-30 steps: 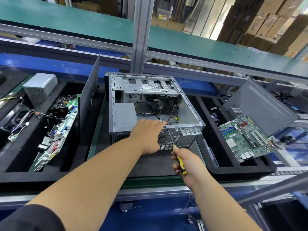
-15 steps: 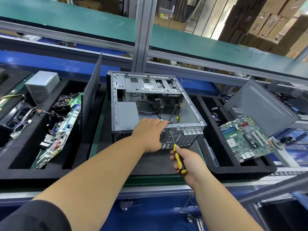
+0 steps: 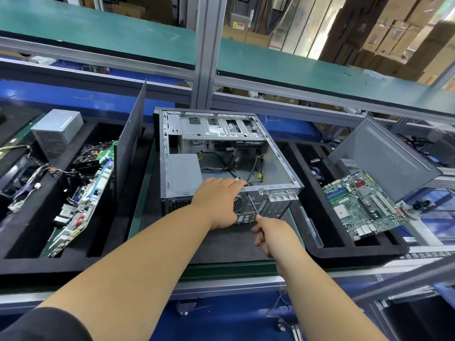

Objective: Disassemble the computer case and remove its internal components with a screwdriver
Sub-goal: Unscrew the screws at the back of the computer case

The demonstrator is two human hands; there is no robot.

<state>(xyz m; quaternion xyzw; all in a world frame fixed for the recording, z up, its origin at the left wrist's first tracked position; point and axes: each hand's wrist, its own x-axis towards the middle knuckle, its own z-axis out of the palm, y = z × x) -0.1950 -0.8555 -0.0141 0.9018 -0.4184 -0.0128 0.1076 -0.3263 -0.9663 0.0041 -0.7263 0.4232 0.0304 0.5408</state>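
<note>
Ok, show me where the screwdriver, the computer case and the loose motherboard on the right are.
screwdriver [image 3: 253,205], head view, on the bare metal shaft.
computer case [image 3: 283,166], head view, on the inner right wall.
motherboard [image 3: 364,205], head view, on the middle of the green board.

The open computer case [image 3: 221,156] lay on its side on a dark mat [image 3: 221,244], its inside showing loose cables. The left hand [image 3: 216,200] rested flat over the near edge of the case, fingers straight. The right hand [image 3: 273,236] gripped a screwdriver [image 3: 253,205], its thin shaft angled up to the case's rear panel. A circuit board [image 3: 362,203] sat tilted in the black tray [image 3: 344,254] on the right, another board [image 3: 83,203] in the left tray [image 3: 22,242].
</note>
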